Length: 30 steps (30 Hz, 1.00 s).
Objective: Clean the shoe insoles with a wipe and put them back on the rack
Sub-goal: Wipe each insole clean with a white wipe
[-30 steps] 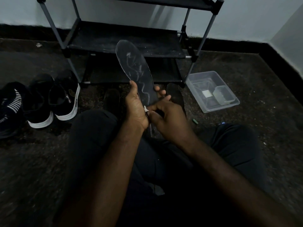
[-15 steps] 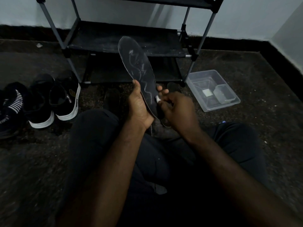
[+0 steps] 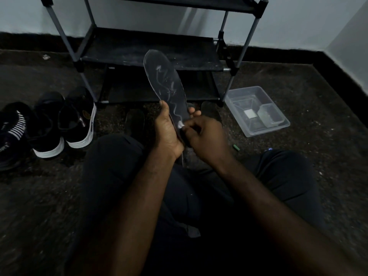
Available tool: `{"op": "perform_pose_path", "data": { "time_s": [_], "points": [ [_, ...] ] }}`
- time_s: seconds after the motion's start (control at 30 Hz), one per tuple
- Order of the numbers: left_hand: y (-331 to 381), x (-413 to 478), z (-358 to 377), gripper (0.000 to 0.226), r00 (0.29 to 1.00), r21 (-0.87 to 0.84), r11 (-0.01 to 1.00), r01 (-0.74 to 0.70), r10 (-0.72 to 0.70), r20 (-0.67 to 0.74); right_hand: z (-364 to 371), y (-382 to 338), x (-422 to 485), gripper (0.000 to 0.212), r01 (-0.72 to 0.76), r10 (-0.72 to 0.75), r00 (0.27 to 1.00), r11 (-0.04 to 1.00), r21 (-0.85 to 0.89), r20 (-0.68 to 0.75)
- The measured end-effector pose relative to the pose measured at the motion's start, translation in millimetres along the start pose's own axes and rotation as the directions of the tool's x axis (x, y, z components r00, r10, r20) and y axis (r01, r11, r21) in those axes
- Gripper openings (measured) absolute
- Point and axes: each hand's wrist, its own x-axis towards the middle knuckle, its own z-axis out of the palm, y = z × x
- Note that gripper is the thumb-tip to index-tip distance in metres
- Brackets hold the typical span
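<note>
Slides the wipe (image 3: 180, 124) slightly lower on the insole (image 3: 165, 82) than a moment ago, pinches it in the right hand (image 3: 203, 136), clamps the insole's heel in the left hand (image 3: 168, 134) alongside, toe toward the rack (image 3: 129, 50).

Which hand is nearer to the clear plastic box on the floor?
Right. The right hand, pinching the wipe, is just left of the box, apart from it; the left hand holds the insole farther left.

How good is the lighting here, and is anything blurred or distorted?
Head view: dim throughout, the wall brightest; the insole is sharp enough to show pale streaks; the shoes sink into shadow; the posts of the rack splay from the wide lens.
</note>
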Motion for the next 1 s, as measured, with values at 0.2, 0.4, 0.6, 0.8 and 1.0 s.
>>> {"op": "perform_pose_path", "data": {
  "time_s": [0.2,0.4,0.6,0.8,1.0],
  "points": [
    [2,-2,-2,0.065,0.998,-0.023,1.0,0.011,-0.009,0.064,-5,5,4,0.012,-0.001,0.001,0.997,1.0,-0.011,-0.074],
    [-3,3,-6,0.067,1.0,0.036,0.999,0.011,-0.012,0.028,-1,-10,-7,0.012,0.079,-0.083,0.994,0.995,0.054,0.069],
    [-2,3,-4,0.066,0.995,-0.002,1.0,0.003,-0.003,0.101,-7,8,8,0.016,-0.019,-0.006,0.99,0.986,-0.168,-0.143],
    [-3,1,-2,0.073,0.999,0.039,0.999,-0.009,0.007,0.032,2,-12,-13,0.016,0.196,-0.199,0.979,0.979,0.053,0.047],
    [-2,0,0,0.066,0.996,-0.008,1.0,-0.014,0.014,0.087,-10,16,4,0.019,0.014,-0.043,0.992,0.972,-0.235,-0.119]
  ]
}}
